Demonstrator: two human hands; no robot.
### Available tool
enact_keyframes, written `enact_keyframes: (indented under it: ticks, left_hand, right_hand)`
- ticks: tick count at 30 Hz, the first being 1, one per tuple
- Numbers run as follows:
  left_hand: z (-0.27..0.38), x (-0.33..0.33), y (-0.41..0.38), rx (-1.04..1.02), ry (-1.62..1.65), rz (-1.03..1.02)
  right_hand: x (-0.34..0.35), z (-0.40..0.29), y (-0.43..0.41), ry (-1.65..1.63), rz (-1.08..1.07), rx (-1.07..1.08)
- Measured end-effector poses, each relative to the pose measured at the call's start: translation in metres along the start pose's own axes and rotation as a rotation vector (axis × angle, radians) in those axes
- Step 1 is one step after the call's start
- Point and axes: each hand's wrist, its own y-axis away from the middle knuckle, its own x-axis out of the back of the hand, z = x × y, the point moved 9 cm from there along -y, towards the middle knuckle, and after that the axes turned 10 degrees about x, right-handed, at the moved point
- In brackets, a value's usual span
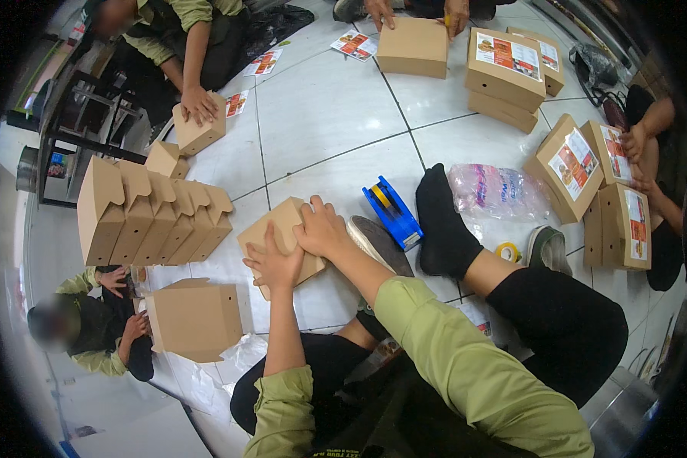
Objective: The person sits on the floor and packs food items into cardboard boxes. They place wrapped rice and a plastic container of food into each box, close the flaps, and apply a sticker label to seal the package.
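A kraft cardboard box [289,214] lies on the tiled floor in front of me. My left hand [274,257] rests on top of it with its fingers spread. Beside that, my right hand [322,227] presses on the same box near its right side, fingers extended. The thumbs of both hands are close together, and parts of the lid are hidden under them. Right of the box stands a blue tape dispenser [392,212] with a yellow roll in it, between a grey shoe [380,243] and my black-socked foot [443,223].
A row of kraft boxes [148,212] stands at left, and a larger box [197,320] sits below. Co-workers handle boxes on several sides. Labelled boxes [575,166] are at right, near a plastic pack [498,192] and a tape roll [507,252]. Printed sheets [355,46] lie on the floor.
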Motion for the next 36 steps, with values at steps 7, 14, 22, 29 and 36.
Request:
enact_keyframes:
  ticks: [7,14,22,29,36]
  left_hand:
    - [0.003,0.006,0.004,-0.023,-0.005,-0.019]
    - [0.005,0.006,0.002,0.012,0.003,-0.02]
    - [0.005,0.011,0.003,0.052,0.031,-0.029]
    - [-0.01,0.01,0.0,-0.022,0.014,0.007]
    - [-0.051,0.001,0.021,0.032,0.003,0.051]
  right_hand:
    - [-0.009,0.008,-0.004,-0.072,-0.03,-0.039]
    - [-0.013,0.02,0.009,-0.107,0.141,-0.064]
    - [-0.029,0.045,0.022,-0.463,0.283,-0.124]
    - [-0.031,0.049,0.02,-0.509,0.329,-0.143]
    - [-0.017,0.011,0.086,-0.334,0.278,0.091]
